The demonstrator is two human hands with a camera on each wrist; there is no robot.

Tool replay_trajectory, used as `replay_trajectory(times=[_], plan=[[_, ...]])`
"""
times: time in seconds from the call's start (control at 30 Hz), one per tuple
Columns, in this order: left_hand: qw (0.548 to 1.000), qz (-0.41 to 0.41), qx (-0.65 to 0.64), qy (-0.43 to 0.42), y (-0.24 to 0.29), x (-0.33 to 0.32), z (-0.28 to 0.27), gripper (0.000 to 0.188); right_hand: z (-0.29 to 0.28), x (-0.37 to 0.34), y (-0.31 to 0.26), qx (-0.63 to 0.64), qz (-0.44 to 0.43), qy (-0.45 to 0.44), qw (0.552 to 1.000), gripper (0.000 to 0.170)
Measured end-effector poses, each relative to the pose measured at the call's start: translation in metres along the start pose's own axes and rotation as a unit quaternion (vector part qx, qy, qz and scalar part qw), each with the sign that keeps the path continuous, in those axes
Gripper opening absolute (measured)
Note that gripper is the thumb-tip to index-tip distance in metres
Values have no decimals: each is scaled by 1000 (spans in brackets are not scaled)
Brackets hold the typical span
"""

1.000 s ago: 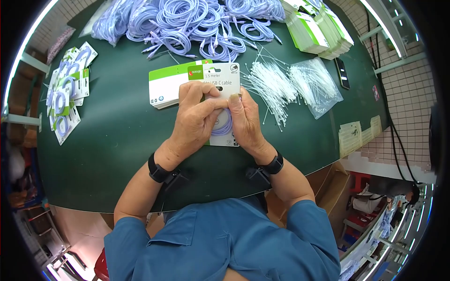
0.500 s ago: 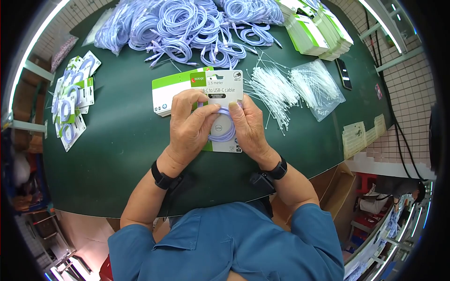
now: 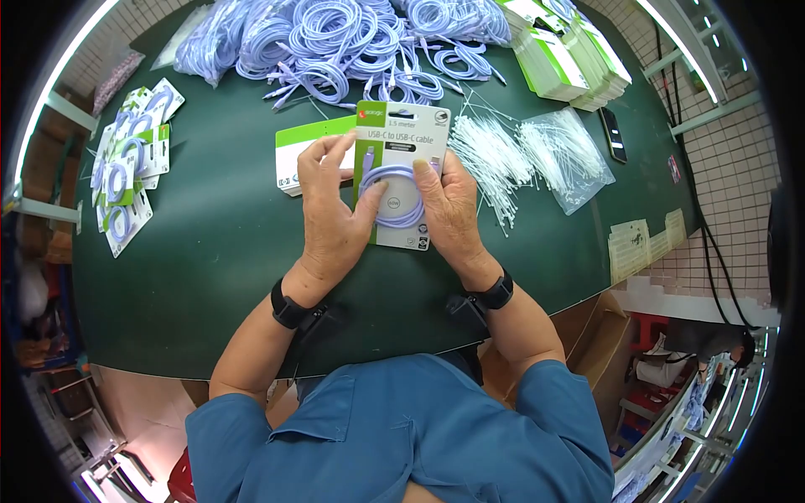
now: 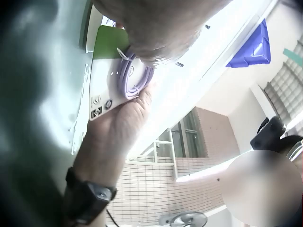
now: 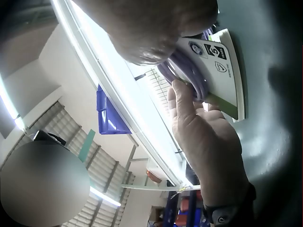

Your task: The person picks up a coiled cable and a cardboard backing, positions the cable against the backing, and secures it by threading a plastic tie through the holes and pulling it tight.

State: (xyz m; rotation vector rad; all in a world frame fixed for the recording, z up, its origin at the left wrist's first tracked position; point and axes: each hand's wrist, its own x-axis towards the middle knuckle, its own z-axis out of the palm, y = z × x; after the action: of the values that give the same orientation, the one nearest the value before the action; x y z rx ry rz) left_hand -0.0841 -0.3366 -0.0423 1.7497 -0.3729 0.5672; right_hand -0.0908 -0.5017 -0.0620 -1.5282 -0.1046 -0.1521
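Observation:
A green and white retail card (image 3: pixel 406 126) printed "USB-C to USB-C cable" stands raised between both hands in the head view. Fixed on its front is a coiled lilac cable (image 3: pixel 411 216), its two plugs pointing up. My right hand (image 3: pixel 453 210) grips the card's right edge, thumb in front and fingers behind. On the left side, my left hand (image 3: pixel 329 210) has its thumb over the coil, the index finger at the card's edge, and other fingers partly hidden behind. A white tie (image 4: pixel 124 54) sticks out at the coil in the left wrist view.
Behind the card lies a stack of cards (image 3: pixel 289 159). Lilac cable coils (image 3: pixel 335 42) are heaped at the back. White cable ties (image 3: pixel 490 159) and a bag of ties (image 3: pixel 566 159) lie right, near a phone (image 3: pixel 614 134). Finished-looking carded cables (image 3: pixel 130 168) lie left; card stacks (image 3: pixel 579 63) stand back right.
My left fingers have moved off the card's front toward its left edge, uncovering the print, plugs and coil. The card has risen slightly; my right hand keeps its hold.

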Motion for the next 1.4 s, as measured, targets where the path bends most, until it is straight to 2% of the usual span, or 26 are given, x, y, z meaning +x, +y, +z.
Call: replay_trajectory(times=[0.03,0.07,0.1,0.17,0.2,0.3,0.33,0.37,0.43,0.47,0.5,0.57,0.6,0.67,0.7,0.73,0.8,0.83,0.87,0.97,1.0,1.07,1.13,1.17,1.23,1.4], plan=[[994,-75,-70,38,5,-3,0,41,0,0,-2,15,-4,13,1000,33],[994,-73,-70,41,5,-6,-2,41,0,1,-4,30,-10,27,999,33],[977,-150,-154,7,2,-10,-3,41,0,1,-5,29,-12,24,999,33],[899,-297,-315,-61,-2,-18,-8,42,2,-2,-6,49,-18,34,998,31],[900,-295,-316,-58,-1,-21,-11,42,3,-3,-7,59,-21,38,997,30],[840,-424,-304,-149,2,-25,-22,39,1,-4,-8,61,-17,20,998,31],[843,-420,-305,-145,1,-22,-25,39,-1,-3,-10,62,-13,12,998,32],[880,-371,-255,-154,-1,-17,-29,39,-3,1,-14,61,-16,7,998,32],[937,-269,-151,-166,-3,-6,-37,40,-10,11,-31,-73,-151,89,982,38],[939,-267,-151,-159,-3,1,-43,40,-14,15,-41,-137,-216,128,958,42],[964,-173,-45,-197,3,13,-51,41,-19,15,-54,-136,-219,123,958,42],[950,19,172,-260,18,33,-66,42,-27,8,-84,-332,-341,113,872,59],[951,17,174,-256,25,37,-69,42,-22,4,-92,-330,-342,110,873,59],[925,106,196,-307,41,46,-67,43,-10,-7,-103,-403,-375,-102,829,63],[908,154,205,-331,46,51,-64,43,-6,-10,-102,-404,-377,-99,828,63],[907,159,205,-331,50,55,-62,43,-1,-12,-99,-388,-335,-106,852,62],[922,234,198,-238,56,59,-56,48,5,-14,-92,-351,-246,-120,896,59],[925,268,193,-190,57,59,-54,51,3,-14,-90,-351,-245,-119,896,59],[925,267,192,-192,56,57,-53,51,0,-13,-89,-335,-230,-112,907,57],[960,209,186,11,52,52,-46,66,-6,-12,-78,-305,-196,-88,928,52],[961,209,182,8,48,49,-43,66,-6,-11,-70,-217,-150,-78,961,48],[975,131,179,9,35,37,-38,72,-5,-11,-56,-33,-55,-56,996,42],[979,88,182,9,25,30,-36,75,0,-10,-49,-12,-41,-60,997,40],[994,4,105,-21,21,27,-36,72,3,-11,-45,8,-28,-63,998,37],[982,-164,-52,-77,14,24,-35,67,5,-12,-39,33,-11,-65,997,35],[948,-237,-204,-58,3,23,-29,61,6,-12,-24,59,32,-78,995,34]])
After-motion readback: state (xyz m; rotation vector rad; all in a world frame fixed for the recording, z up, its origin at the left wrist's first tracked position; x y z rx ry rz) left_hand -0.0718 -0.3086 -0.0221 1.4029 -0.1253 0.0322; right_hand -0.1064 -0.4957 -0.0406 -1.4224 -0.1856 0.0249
